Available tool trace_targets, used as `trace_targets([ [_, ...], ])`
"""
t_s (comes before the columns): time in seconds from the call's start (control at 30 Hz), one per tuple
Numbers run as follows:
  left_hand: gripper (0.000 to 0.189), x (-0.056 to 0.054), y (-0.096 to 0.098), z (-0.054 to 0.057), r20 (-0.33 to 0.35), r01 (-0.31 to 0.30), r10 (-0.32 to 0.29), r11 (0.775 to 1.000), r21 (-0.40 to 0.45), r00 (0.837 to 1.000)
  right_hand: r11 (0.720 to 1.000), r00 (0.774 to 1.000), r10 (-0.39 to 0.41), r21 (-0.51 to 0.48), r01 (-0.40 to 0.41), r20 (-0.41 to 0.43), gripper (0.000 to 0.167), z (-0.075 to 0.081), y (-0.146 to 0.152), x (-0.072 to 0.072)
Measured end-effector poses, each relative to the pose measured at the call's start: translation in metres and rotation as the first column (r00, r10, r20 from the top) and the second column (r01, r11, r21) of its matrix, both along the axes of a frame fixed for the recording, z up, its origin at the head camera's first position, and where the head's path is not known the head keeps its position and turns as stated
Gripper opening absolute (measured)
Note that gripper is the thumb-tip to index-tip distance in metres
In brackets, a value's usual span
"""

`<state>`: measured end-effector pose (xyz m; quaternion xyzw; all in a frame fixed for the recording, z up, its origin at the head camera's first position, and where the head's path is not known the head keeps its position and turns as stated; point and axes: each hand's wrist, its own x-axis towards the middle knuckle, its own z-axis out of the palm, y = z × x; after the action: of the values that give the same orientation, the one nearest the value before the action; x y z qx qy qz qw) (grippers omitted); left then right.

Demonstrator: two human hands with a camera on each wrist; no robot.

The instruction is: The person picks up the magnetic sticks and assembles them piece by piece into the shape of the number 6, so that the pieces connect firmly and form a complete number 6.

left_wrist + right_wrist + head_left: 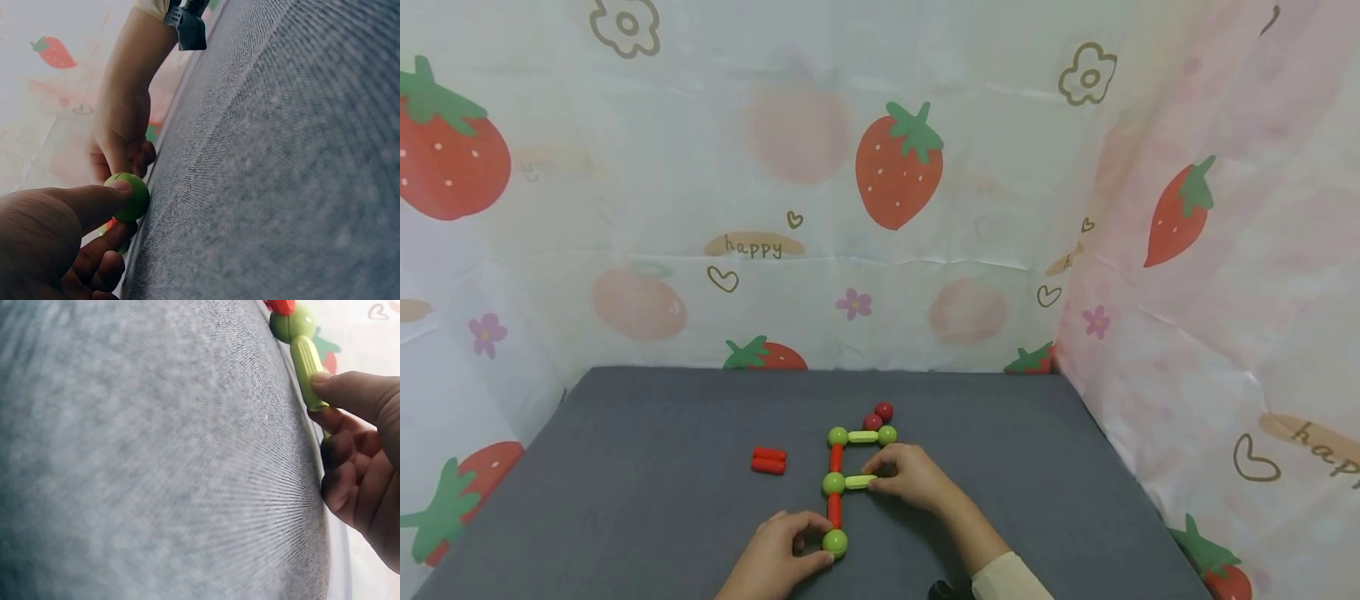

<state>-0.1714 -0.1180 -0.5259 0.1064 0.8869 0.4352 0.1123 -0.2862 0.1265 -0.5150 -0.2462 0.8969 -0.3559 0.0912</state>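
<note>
On the grey cloth lies a built shape of green balls, red rods and light green rods. My left hand [778, 550] pinches the lowest green ball [835, 544] between thumb and fingers; the same ball [131, 199] shows in the left wrist view. A red rod [835, 511] runs from it up to the middle green ball [833, 483]. From that ball a light green rod [859, 482] extends right, its free end pinched by my right hand [913, 475]. Thumb and finger grip this ribbed rod [306, 369] in the right wrist view.
Above, another red rod [836, 457] joins the upper green ball [838, 437], and a light green rod [862, 436] links to a further green ball [887, 435]. Two dark red balls [878, 417] lie behind it. Two loose red rods [768, 461] lie left on the grey table [625, 483].
</note>
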Motion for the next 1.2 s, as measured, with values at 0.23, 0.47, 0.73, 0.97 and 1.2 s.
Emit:
trace_targets([
  [0.23,0.032,0.0,0.001,-0.001,0.001,-0.011,0.011,1.0,-0.007,1.0,1.0,1.0,0.017,0.025,-0.017,0.021,0.016,0.004,-0.001,-0.003],
  [0.47,0.031,0.001,0.002,0.0,-0.004,-0.017,0.017,1.0,-0.005,1.0,0.995,0.998,0.058,0.075,-0.059,0.014,0.018,0.023,-0.004,-0.009],
  [0.73,0.032,0.004,0.0,-0.001,-0.041,-0.016,0.016,1.0,-0.004,0.999,0.986,0.994,0.107,0.132,-0.105,-0.011,0.025,0.058,-0.025,-0.018],
  [0.97,0.032,0.003,-0.002,-0.003,-0.035,-0.007,0.008,1.0,0.022,0.999,0.978,0.985,0.173,0.116,-0.174,0.023,0.015,0.08,-0.059,-0.031],
  [1.2,0.034,0.005,-0.003,-0.005,-0.052,-0.012,0.012,1.0,-0.006,0.999,0.963,0.971,0.24,0.124,-0.239,0.007,0.014,0.079,-0.095,-0.044],
])
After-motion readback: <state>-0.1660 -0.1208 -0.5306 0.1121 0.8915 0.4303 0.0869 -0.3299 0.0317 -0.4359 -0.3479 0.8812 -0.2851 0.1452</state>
